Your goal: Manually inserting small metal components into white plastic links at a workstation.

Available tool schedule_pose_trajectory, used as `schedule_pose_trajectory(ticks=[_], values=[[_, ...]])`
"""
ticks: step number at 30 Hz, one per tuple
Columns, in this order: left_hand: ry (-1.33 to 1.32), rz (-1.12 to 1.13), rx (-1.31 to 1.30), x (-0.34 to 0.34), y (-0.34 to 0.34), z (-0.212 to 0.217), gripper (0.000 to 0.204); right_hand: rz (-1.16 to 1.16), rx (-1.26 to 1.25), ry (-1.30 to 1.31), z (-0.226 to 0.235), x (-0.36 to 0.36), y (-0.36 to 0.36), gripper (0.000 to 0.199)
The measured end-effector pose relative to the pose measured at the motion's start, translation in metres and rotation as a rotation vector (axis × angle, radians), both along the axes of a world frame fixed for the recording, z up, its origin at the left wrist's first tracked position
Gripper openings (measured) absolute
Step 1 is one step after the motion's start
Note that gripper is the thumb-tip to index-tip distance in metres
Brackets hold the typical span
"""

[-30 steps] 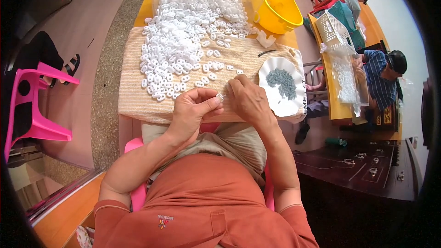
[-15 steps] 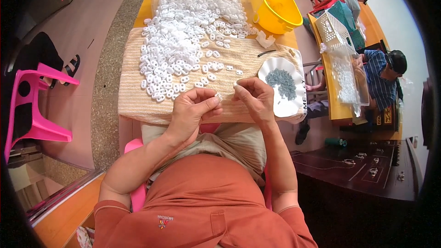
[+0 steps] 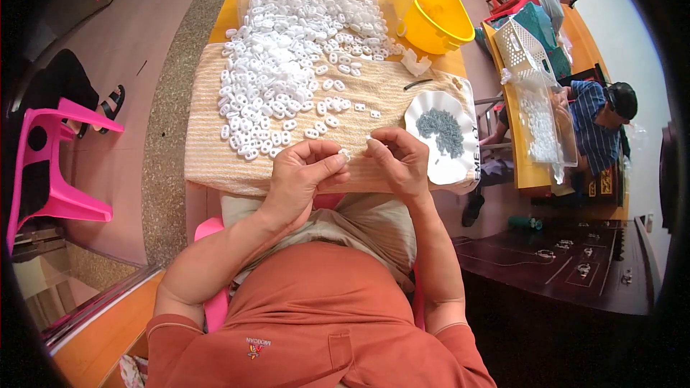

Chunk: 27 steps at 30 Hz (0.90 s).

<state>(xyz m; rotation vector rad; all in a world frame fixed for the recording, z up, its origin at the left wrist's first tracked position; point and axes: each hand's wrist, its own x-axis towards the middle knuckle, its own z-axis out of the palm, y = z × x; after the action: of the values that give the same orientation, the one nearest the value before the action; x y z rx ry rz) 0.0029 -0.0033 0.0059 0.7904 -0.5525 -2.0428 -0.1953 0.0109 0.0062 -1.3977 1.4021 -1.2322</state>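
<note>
My left hand pinches a small white plastic piece between thumb and forefinger. It looks like the white two-holed oval pieces heaped across the left and far part of the table. A short gap to the right, my right hand has its thumb and forefinger closed on a tiny whitish bit, too small to name. Both hands hover over the near edge of a striped beige towel. Beside my right hand stands a white scalloped plate with many small grey pieces on it.
A yellow plastic tub stands at the far right of the table. Near it lie a crumpled pale scrap and a thin black strip. A pink chair is at left. Two people sit at another table on the right.
My right hand's fingertips have dipped slightly, with the whitish bit showing a little more. My left hand stays almost where it was, still pinching the white piece.
</note>
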Motion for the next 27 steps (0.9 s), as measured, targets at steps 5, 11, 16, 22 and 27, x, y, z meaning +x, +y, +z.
schedule_pose_trajectory(ticks=[5,11,16,22,27], values=[[-0.003,-0.003,-0.003,-0.001,0.0,0.0,0.011,-0.023,-0.016,-0.01,0.003,-0.009,-0.002,0.01],[-0.015,-0.009,-0.011,-0.002,0.001,0.001,0.01,-0.116,-0.096,0.049,0.018,-0.033,-0.019,0.012],[-0.007,-0.004,-0.002,0.001,0.001,0.0,0.01,-0.195,-0.242,0.127,0.054,-0.053,-0.047,0.017],[0.022,-0.037,0.012,0.001,0.001,-0.002,0.012,-0.261,-0.371,0.17,0.073,-0.067,-0.075,0.019],[0.019,-0.043,0.015,-0.001,0.001,-0.003,0.012,-0.355,-0.423,0.268,0.086,-0.08,-0.098,0.023]])
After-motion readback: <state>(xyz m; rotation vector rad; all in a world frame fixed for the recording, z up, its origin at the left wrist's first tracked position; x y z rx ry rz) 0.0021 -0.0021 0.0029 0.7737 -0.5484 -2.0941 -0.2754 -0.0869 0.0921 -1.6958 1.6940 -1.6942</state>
